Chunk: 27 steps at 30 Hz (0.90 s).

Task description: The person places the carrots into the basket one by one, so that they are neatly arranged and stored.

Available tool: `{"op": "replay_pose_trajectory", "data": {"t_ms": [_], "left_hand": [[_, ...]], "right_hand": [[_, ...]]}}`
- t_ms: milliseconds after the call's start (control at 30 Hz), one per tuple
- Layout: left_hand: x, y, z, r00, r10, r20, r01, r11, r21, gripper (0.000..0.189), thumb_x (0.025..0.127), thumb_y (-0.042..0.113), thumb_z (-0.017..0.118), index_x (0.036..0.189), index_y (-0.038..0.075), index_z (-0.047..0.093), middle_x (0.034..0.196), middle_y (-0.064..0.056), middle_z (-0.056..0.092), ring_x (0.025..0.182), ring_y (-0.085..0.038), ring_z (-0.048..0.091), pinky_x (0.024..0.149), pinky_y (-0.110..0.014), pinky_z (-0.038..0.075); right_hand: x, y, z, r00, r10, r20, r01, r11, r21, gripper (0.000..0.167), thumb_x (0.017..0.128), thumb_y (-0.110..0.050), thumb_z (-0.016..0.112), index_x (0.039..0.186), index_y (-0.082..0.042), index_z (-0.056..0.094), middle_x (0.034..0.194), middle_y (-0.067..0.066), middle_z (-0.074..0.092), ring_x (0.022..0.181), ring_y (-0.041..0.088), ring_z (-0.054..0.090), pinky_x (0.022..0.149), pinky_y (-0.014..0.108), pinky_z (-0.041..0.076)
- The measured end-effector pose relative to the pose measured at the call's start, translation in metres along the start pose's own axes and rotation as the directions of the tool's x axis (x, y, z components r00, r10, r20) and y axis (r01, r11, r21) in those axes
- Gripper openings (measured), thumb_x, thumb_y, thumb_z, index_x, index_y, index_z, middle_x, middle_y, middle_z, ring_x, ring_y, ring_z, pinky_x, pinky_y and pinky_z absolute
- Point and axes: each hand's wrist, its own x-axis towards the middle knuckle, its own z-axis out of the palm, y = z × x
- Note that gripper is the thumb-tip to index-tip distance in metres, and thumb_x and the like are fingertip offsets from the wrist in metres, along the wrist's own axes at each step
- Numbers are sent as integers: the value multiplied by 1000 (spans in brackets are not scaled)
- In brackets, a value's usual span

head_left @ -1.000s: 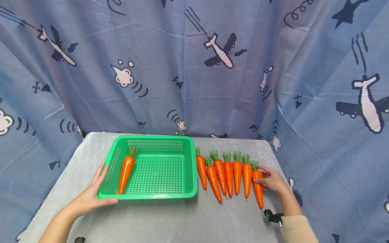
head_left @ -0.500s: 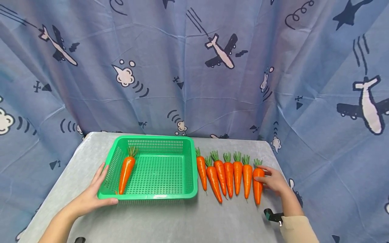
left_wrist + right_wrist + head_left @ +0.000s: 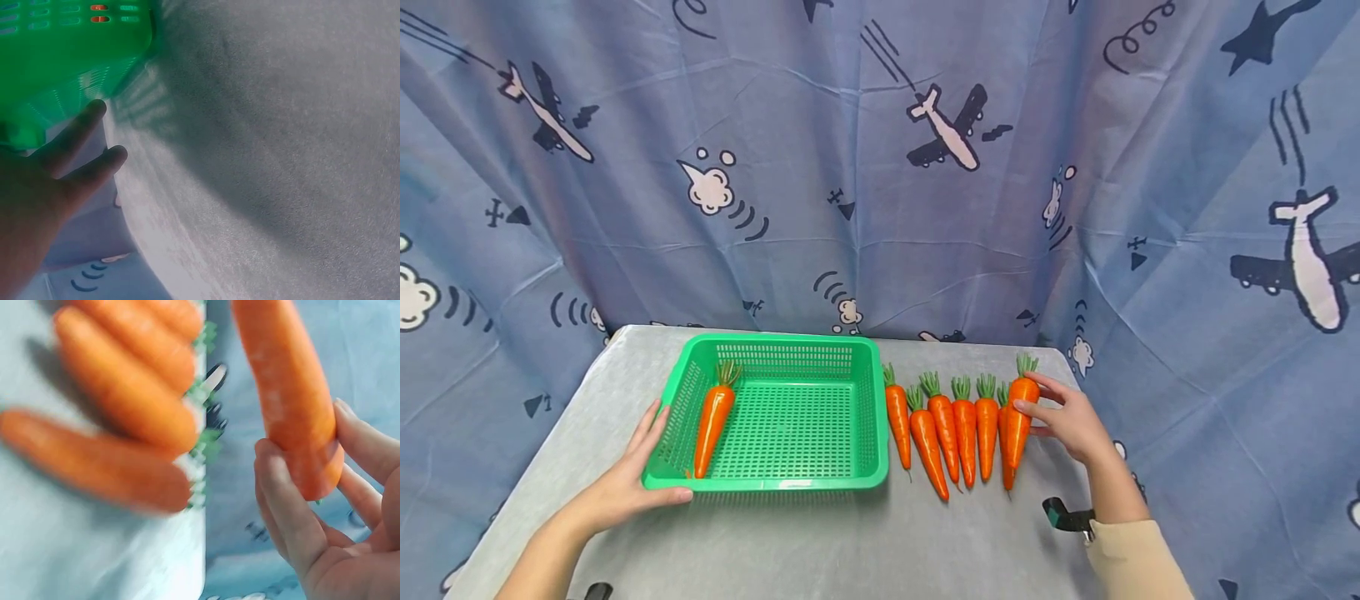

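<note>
My right hand (image 3: 1071,421) grips a carrot (image 3: 1020,417) near its leafy top, thumb on one side and fingers on the other. In the right wrist view this held carrot (image 3: 290,394) is raised, apart from the others. In the head view it overlaps the rightmost carrot of the row. At the left, my left hand (image 3: 617,487) spans the near-left corner of a green plastic basket (image 3: 775,485), thumb along the front rim and straight fingers at the side wall. One carrot (image 3: 712,429) lies inside the basket, toward its left wall.
Several carrots (image 3: 966,442) lie side by side right of the basket, green tops pointing away. All stand on a grey-covered table (image 3: 850,550). A blue curtain (image 3: 760,167) printed with airplanes hangs behind and beside it.
My right hand has lifted the rightmost carrot off the table and moved it up and left, over its neighbour in the head view. The left hand and basket have stayed put.
</note>
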Motion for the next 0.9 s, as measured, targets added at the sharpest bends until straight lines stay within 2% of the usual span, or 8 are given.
{"op": "replay_pose_trajectory", "data": {"t_ms": [167,333,533,767,900], "left_hand": [[0,-1,0,1000,-4,1,4,1000,3,126,77,21,86,164,18,-5,168,0,-20,147,-54,-1,98,-81,22],[1,-1,0,1000,-2,-2,2,1000,-7,125,77,20,86,164,17,-4,168,-2,-19,148,-51,-3,99,-81,21],[0,2,0,1000,4,1,-4,1000,-15,125,76,18,86,164,16,-3,168,-10,-17,149,-49,-2,100,-79,22],[0,5,-2,1000,6,5,-6,1000,-29,125,77,17,86,164,16,-3,168,-7,-18,148,-53,-4,99,-81,20],[-1,4,-2,1000,-6,1,6,1000,-19,125,77,19,86,164,16,-4,168,-10,-18,149,-49,-4,99,-80,21]], "right_hand": [[5,-32,11,999,-46,-4,46,998,32,77,91,-38,75,157,-18,40,156,28,31,124,45,55,84,45,59],[14,-56,27,996,-88,14,86,994,71,75,91,-37,76,155,-18,42,155,26,34,128,45,52,86,48,58],[21,-72,45,993,-119,21,115,985,125,72,90,-33,78,153,-19,46,152,24,37,118,37,61,86,49,57],[26,-91,62,983,-174,56,162,973,166,69,90,-31,77,152,-19,48,148,23,41,107,27,66,84,47,58],[27,-100,73,978,-192,81,174,967,186,67,91,-29,77,151,-20,48,147,21,42,106,26,66,85,49,58]]}}
